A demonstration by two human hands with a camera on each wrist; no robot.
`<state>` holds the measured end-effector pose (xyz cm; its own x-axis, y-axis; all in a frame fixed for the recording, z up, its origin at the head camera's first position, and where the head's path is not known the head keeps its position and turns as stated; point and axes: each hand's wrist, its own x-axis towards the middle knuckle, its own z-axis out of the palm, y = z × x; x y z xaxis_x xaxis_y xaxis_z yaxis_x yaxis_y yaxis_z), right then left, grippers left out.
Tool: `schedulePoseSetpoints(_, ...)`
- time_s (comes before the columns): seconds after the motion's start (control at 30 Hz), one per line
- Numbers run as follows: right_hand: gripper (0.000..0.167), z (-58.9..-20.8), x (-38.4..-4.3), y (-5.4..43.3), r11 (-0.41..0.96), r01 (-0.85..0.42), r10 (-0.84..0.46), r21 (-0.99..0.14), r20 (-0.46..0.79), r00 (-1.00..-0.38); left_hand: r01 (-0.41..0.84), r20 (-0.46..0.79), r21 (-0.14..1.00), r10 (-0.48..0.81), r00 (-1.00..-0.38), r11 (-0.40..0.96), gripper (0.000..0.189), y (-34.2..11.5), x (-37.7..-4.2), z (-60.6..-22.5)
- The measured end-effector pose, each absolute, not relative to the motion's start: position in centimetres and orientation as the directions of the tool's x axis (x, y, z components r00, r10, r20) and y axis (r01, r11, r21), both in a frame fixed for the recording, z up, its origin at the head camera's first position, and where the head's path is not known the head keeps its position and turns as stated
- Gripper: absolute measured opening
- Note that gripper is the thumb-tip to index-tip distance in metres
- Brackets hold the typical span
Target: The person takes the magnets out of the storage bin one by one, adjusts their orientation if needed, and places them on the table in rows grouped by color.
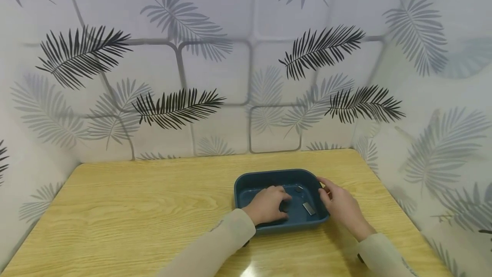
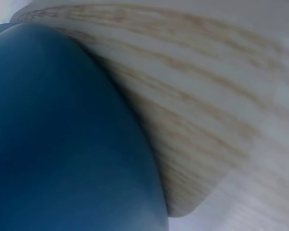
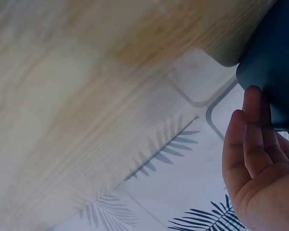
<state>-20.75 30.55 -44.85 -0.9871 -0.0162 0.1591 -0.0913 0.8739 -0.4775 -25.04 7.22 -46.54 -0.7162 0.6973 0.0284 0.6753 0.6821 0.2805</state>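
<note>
A dark blue rectangular tray (image 1: 282, 227) with rounded corners stands on the table. My left hand (image 1: 267, 205) reaches down inside it, fingers bent and thumb apart from them. A dark patch shows between that thumb and the fingers; whether it is a held thing or shadow I cannot tell. Right of this hand, a small flat grey metallic piece (image 1: 308, 208) lies on the tray floor, and a smaller dark piece (image 1: 298, 189) lies farther back. My right hand (image 1: 342, 206) holds the tray's right rim, its fingers (image 3: 253, 130) against the outer wall.
The wood-grain table (image 1: 134, 213) extends well to the left of the tray, with a narrower strip on the right. Behind it and at both sides hang pale leaf-patterned walls (image 1: 215, 72). In the left wrist view the tray's outer wall (image 2: 72, 134) fills the left side.
</note>
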Motion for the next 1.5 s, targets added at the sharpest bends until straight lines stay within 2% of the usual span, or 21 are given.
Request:
schedulePoseSetpoints(0.6,0.041,-44.66,-21.05,30.42,0.871,-0.105,-0.023,-0.48,0.174,-0.984,0.641,0.055,0.391,0.678,-0.733,0.661,0.02,6.86,-25.34,-46.1)
schedulePoseSetpoints(0.83,0.042,-44.82,-21.07,30.42,0.87,-0.098,-0.023,-0.482,0.159,-0.987,0.607,0.051,0.402,0.645,-0.762,0.685,0.017,6.71,-25.52,-46.51)
schedulePoseSetpoints(1.5,0.042,-45.0,-20.74,30.57,0.868,-0.089,-0.021,-0.489,0.142,-0.99,0.655,0.12,0.381,0.668,-0.734,0.652,0.011,6.85,-25.26,-46.52)
